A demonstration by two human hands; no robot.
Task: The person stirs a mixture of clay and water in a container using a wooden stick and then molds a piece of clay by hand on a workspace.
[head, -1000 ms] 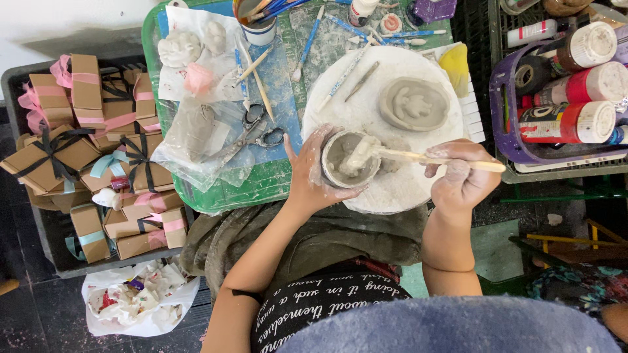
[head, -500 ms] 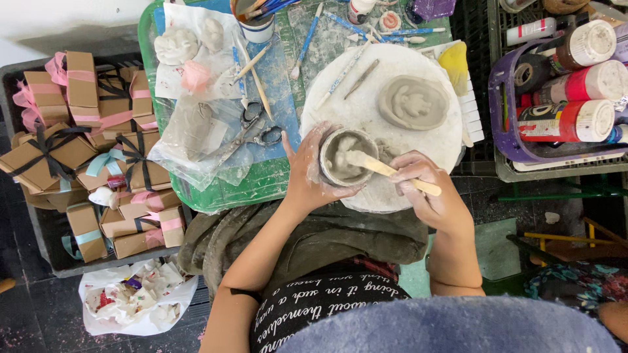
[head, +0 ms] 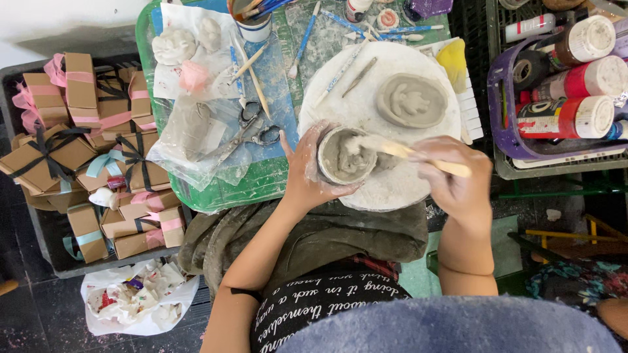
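At the near edge of the round white board [head: 366, 104], which lies on the green mat [head: 261, 183] of the bench: one small clay cup [head: 345, 157], wet and grey, walls raised and hollow already formed. Left hand [head: 307, 176] wrapped around the cup's outer wall, clamped on it. Right hand [head: 454, 180] closed on a wooden tool [head: 418, 155], its pale tip resting inside the cup against the inner wall. Judged state of work: shaping mostly done, interior smoothing in hand; the rim looks uneven (finishing likely remains).

Farther back on the board: one flat oval clay relief [head: 412, 99], apparently modelled, untouched. Beside the board's left edge: scissors [head: 252, 127] on the blue sheet, loose sticks and brushes. Right of the bench: purple basket [head: 507, 131] of paint bottles. Left: crate of ribboned brown boxes [head: 78, 157].

Change against the frame half a second earlier: the right hand sits farther right and the tool lies flatter, tip moved toward the cup's far inner wall; cup and left hand keep their place.
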